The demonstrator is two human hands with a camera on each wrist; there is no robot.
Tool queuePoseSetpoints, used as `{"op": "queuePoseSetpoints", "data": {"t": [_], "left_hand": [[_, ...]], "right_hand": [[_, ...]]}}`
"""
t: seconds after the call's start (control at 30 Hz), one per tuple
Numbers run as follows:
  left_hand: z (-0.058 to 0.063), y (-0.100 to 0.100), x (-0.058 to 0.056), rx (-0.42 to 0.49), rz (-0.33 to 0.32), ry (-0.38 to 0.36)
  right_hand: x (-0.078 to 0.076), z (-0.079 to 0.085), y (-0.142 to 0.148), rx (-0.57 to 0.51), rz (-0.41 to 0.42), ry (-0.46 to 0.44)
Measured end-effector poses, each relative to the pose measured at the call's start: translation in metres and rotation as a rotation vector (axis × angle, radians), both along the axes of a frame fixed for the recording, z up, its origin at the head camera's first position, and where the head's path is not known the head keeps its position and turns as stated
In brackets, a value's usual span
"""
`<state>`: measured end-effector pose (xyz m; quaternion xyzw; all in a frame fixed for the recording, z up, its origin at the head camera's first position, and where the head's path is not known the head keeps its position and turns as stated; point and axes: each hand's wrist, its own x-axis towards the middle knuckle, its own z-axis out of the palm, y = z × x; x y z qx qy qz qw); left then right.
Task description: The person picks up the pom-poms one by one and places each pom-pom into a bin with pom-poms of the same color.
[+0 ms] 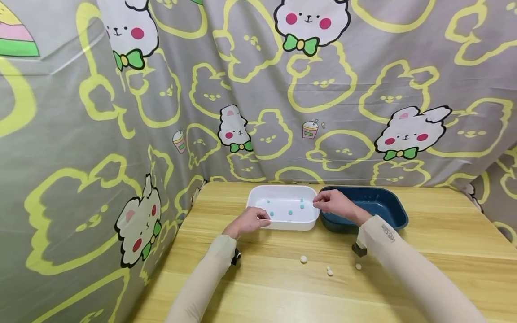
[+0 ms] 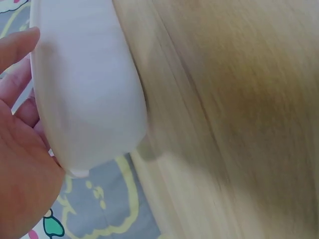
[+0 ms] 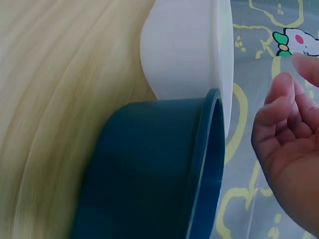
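At the near left corner of the white basin (image 1: 288, 224) is my left hand (image 1: 251, 220). Its thumb (image 2: 22, 46) meets the rim from outside while the fingers reach over the inside, gripping the wall. Several small teal balls (image 1: 290, 212) lie scattered on the basin's floor. My right hand (image 1: 337, 204) hovers over the dark blue basin (image 1: 363, 224), close to where the two rims meet. In the right wrist view its fingers (image 3: 271, 117) are loosely bent, the thumb is apart from the index finger, and no object shows between them.
Several small whitish balls (image 1: 304, 259) lie on the wooden table (image 1: 274, 287) in front of the basins. Behind and to the left hangs a grey curtain (image 1: 258, 94) with cartoon animals. Both basins stand side by side near the table's back edge.
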<state>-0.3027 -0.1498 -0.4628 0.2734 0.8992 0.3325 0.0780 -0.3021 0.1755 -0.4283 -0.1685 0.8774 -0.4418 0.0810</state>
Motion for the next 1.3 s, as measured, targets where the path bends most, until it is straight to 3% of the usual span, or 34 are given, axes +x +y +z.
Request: {"op": "queuePoseSetpoints", "data": {"t": [0.23,0.4,0.5,0.6,0.77,1.03,1.13,1.3], "left_hand": [[0.005,0.007,0.004,0.002,-0.053,0.078],[0.017,0.023,0.017,0.031,-0.138,0.156],[0.024,0.034,0.029,0.028,-0.199,0.145],[0.027,0.045,0.041,0.03,-0.237,0.068],[0.019,0.065,0.056,0.036,-0.257,-0.081],[0.002,0.086,0.066,-0.089,-0.273,-0.136],[-0.004,0.09,0.067,-0.126,-0.273,-0.129],[-0.012,0.095,0.065,-0.236,-0.31,-0.038]], "right_hand": [[0.015,-0.004,0.023,0.162,-0.002,0.18],[0.027,-0.007,0.049,0.241,0.008,0.233],[0.034,-0.009,0.065,0.294,0.017,0.252],[0.043,-0.01,0.081,0.334,0.023,0.272],[0.054,-0.016,0.108,0.36,-0.007,0.297],[0.057,-0.029,0.148,0.402,0.005,0.392],[0.058,-0.033,0.154,0.421,0.015,0.403],[0.059,-0.038,0.158,0.425,0.042,0.411]]}}
